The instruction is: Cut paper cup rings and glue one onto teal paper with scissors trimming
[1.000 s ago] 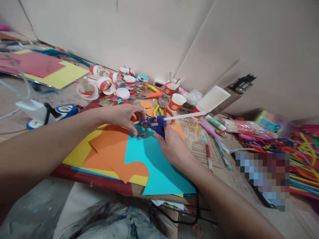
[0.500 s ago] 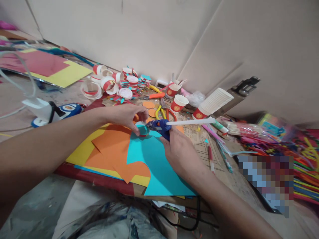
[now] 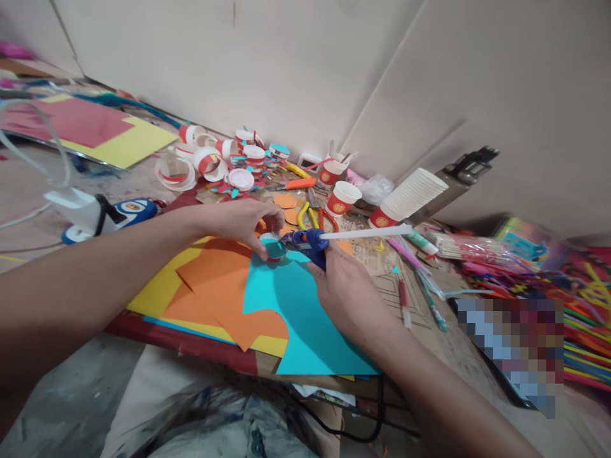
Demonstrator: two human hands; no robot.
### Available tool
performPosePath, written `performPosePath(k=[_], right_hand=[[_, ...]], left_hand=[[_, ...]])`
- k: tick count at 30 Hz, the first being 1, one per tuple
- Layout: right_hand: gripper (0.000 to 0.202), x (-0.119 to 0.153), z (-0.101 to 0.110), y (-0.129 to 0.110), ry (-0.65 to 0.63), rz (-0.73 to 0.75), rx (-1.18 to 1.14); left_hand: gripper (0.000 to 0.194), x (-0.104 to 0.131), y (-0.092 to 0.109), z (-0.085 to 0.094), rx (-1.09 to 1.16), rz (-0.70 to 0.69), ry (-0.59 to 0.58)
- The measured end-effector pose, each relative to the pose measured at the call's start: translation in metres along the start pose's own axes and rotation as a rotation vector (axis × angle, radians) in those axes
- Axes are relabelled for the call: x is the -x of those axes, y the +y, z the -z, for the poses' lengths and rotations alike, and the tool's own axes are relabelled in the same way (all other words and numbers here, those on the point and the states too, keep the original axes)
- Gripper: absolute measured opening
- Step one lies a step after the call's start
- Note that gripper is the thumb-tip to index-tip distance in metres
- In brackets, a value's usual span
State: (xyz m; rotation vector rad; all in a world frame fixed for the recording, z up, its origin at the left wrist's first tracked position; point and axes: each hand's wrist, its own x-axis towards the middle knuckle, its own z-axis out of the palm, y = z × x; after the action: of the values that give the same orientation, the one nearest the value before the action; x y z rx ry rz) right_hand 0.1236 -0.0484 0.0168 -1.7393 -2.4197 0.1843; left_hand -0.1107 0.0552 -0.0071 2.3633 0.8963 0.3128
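Observation:
My right hand (image 3: 344, 286) is wrapped round a blue hot glue gun (image 3: 305, 243), from whose back a long white glue stick (image 3: 367, 233) sticks out. The gun's nozzle meets the turquoise top of a small cut-down paper cup (image 3: 274, 247). My left hand (image 3: 252, 226) steadies that cup piece from its left side, thumb in front and fingers curled behind. Beneath both hands lies a turquoise paper sheet (image 3: 310, 324) with a curved cut edge. Orange paper (image 3: 214, 273) and yellow paper (image 3: 160, 283) lie to its left.
Cut cup rings (image 3: 174, 172) and decorated cup pieces (image 3: 241, 180) stand at the back. Pliers (image 3: 308, 216), a box cutter (image 3: 298, 184), a paper cup (image 3: 342, 198) and a leaning cup stack (image 3: 408, 197) are beyond my hands. Pipe cleaners (image 3: 589, 337) lie at right, a power strip (image 3: 124, 213) at left.
Almost nothing differs. Both hands keep their hold, with the glue gun's nozzle staying at the cup piece; the view has shifted very slightly.

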Motion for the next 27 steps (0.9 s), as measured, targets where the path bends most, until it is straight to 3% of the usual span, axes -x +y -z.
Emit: performPosePath(k=[8,18,27], right_hand=[[0.037,-0.003,0.002,-0.001,-0.011,-0.105,-0.147],[0.039,-0.012,-0.013,-0.005,-0.044,-0.058,-0.197],[0.038,-0.011,-0.008,-0.004,-0.112,-0.040,-0.311]], left_hand=[[0.058,0.001,0.002,0.002,-0.011,0.021,-0.013],[0.060,0.000,0.005,0.002,-0.035,0.043,-0.008],[0.059,-0.001,0.004,0.002,-0.022,0.050,-0.022]])
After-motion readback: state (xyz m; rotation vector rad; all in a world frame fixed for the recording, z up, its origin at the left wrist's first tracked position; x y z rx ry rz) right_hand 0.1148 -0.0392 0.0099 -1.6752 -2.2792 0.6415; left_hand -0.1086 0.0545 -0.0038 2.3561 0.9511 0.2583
